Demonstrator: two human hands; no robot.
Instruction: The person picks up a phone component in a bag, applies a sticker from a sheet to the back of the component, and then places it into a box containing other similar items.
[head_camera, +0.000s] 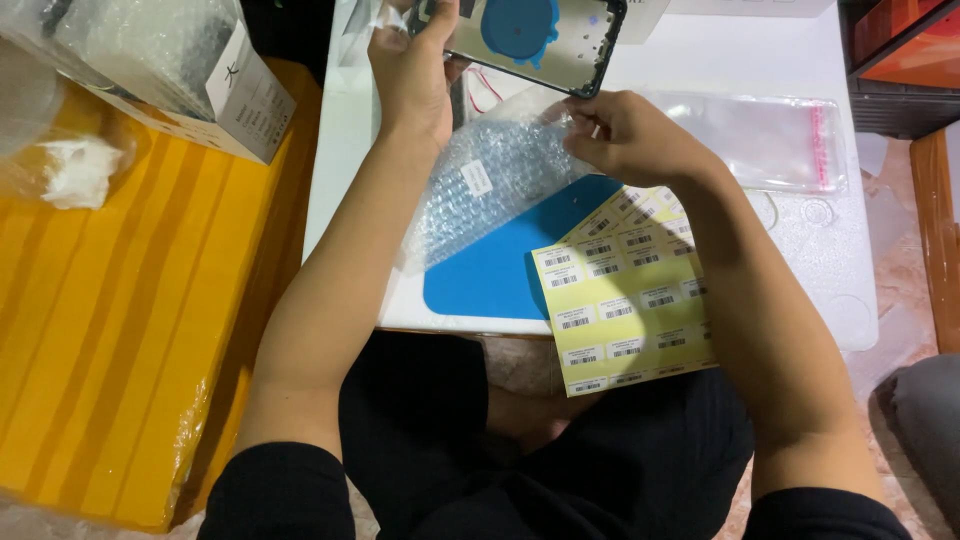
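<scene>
left hand (412, 62): upper centre of the frame, closed on the left edge of the phone back housing (535, 40), thumb on its face.
phone back housing: held tilted above the white table (345, 150), dark rim, silver inside with a blue round patch; top edge is cut off by the frame.
right hand (625, 135): centre of the frame, fingers pinched together on the edge of the bubble wrap bag (490, 185) just below the housing.
bubble wrap bag: lies over the blue mat (500, 270), centre.
label sheet (625, 300): yellow, lower centre, overhangs the table edge onto the lap.
clear plastic sleeve (770, 140): upper right.
risk, grip: housing is held by one edge only; a slip would likely drop it on the table.
risk, sheet: a forearm nudge could slide the overhanging sheet off.
</scene>
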